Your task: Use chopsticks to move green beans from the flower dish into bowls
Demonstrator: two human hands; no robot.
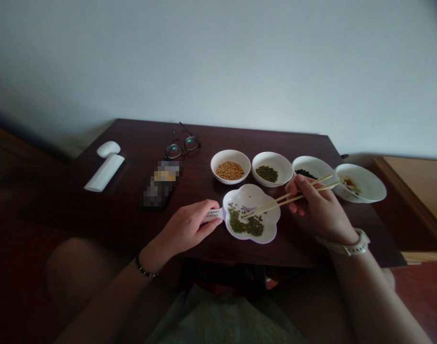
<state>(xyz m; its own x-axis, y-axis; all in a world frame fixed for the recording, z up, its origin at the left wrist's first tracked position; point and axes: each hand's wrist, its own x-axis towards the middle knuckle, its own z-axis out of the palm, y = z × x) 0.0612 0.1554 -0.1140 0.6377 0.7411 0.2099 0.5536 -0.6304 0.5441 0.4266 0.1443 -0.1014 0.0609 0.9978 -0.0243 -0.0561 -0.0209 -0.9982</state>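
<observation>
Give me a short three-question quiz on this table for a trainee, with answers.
1. What is the right hand holding?
2. True or false: the eyeglasses lie to the left of the white bowl of yellow soybeans.
3. Counting from the left, which white bowl in the row holds beans like the green beans on the flower-shaped dish?

Key: 1. Wooden chopsticks. 2. True. 3. The second bowl.
</observation>
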